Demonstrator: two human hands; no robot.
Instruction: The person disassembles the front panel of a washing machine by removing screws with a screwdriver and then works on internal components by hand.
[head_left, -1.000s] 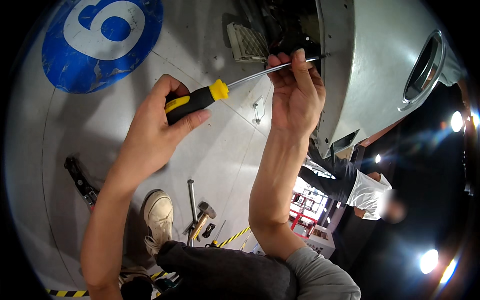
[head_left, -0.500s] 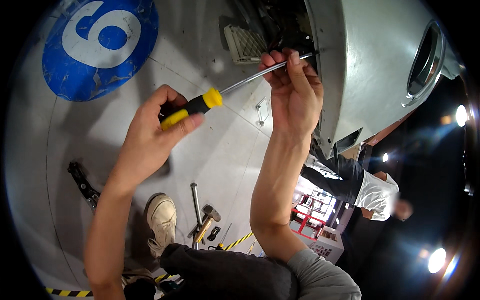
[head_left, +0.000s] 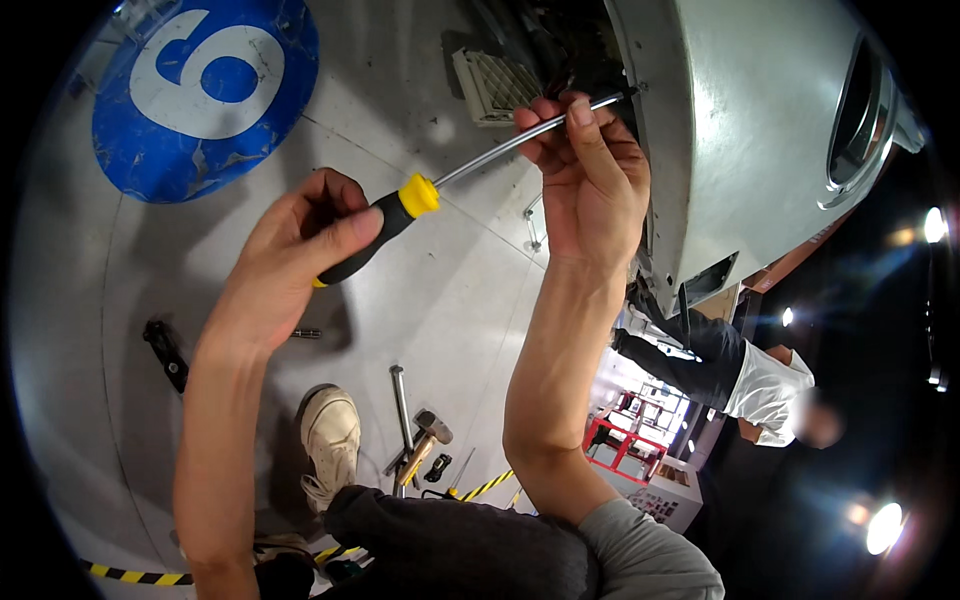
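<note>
A screwdriver (head_left: 392,222) with a black and yellow handle and a long metal shaft slants up to the right. My left hand (head_left: 285,250) is closed round its handle, thumb along the top. Near the far end of the shaft, my right hand (head_left: 598,190) pinches it between thumb and fingers, palm up. The tip reaches a small screw (head_left: 641,89) at the edge of a large silver-grey body panel (head_left: 740,130), seemingly a vehicle bumper. Whether the tip sits in the screw head I cannot tell.
A hammer (head_left: 428,430), a long metal bar (head_left: 402,400) and other small tools lie on the floor by my shoe (head_left: 330,435). A black tool (head_left: 165,352) lies at left. A blue floor disc (head_left: 205,95) is far left. A person (head_left: 765,390) stands at right.
The screwdriver handle has turned: its yellow stripe faced up before, and black shows now. My left fingers have shifted round it. My right hand stays on the shaft.
</note>
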